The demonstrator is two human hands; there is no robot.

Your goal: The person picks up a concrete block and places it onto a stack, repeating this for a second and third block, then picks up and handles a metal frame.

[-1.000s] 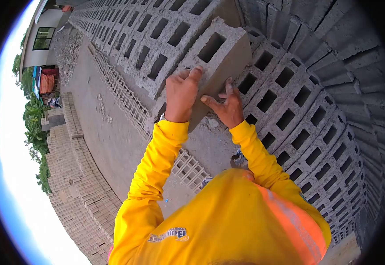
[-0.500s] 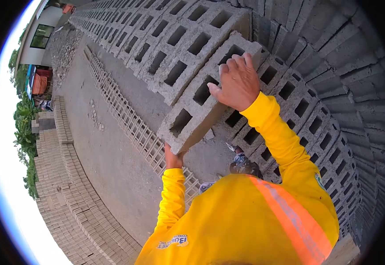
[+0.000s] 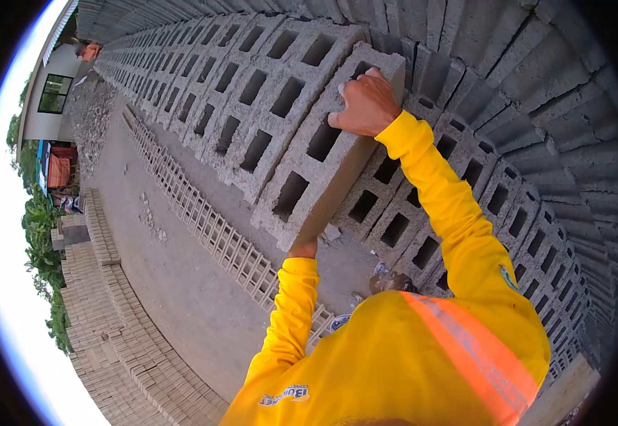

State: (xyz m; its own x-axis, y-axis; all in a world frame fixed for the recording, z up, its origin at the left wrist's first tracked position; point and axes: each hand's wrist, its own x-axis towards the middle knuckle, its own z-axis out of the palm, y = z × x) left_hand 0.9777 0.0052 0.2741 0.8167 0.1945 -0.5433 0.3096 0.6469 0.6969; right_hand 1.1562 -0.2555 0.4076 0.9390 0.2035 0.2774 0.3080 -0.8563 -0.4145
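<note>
A grey concrete block (image 3: 307, 160) with three rectangular holes lies tilted across the middle of the head view, close against the end of a long row of like blocks (image 3: 270, 74). At its upper end my right hand (image 3: 367, 105) grips it, fingertips curled into the top hole and thumb at the middle hole. My left hand (image 3: 304, 249) is under the lower end; the block hides most of its fingers. Both yellow sleeves reach in from below.
Stacked blocks (image 3: 394, 228) stand at the right, below a wall of grey blocks (image 3: 536, 92). A ladder-like frame (image 3: 210, 224) lies on the ground (image 3: 160, 270). Brick-like stacks (image 3: 121, 319) are at lower left, a building (image 3: 46, 117) beyond.
The held block has moved slightly up and now sits closer in line with the row's end. Both hands moved with it, my right hand up and left, my left hand slightly right.
</note>
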